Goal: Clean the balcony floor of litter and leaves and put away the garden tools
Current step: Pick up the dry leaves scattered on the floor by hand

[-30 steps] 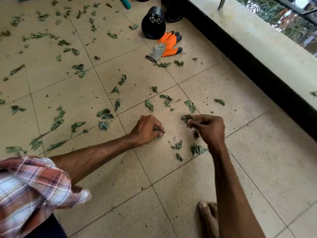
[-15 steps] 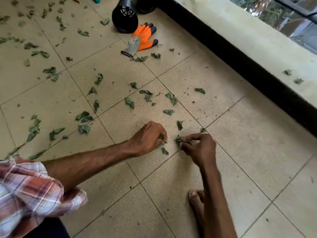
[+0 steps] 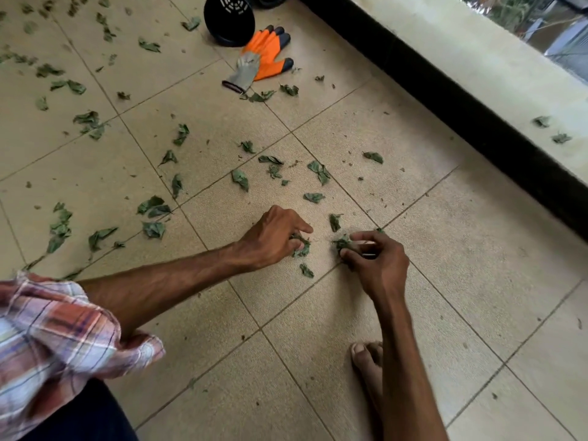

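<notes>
Green leaves lie scattered over the beige tiled balcony floor [image 3: 318, 338]. Low over the middle tile, my left hand [image 3: 270, 237] curls its fingers round a crumpled leaf clump [image 3: 302, 248]. To its right, my right hand [image 3: 377, 262] pinches another bunch of leaves [image 3: 342, 243] between thumb and fingers. One small loose leaf [image 3: 306, 270] lies between the hands, another leaf [image 3: 334, 221] just beyond them. Further leaves [image 3: 319, 171] are spread toward the top and left.
An orange and grey garden glove [image 3: 262, 57] lies at the top, beside a tipped black plastic pot [image 3: 229, 19]. A low parapet wall [image 3: 477, 68] with a dark base runs along the right; two leaves rest on its ledge. My bare foot [image 3: 366, 361] stands below the right hand.
The view has dipped a little further. My left hand has closed on a leaf clump near its fingers. My right hand stays low with its bunch of leaves.
</notes>
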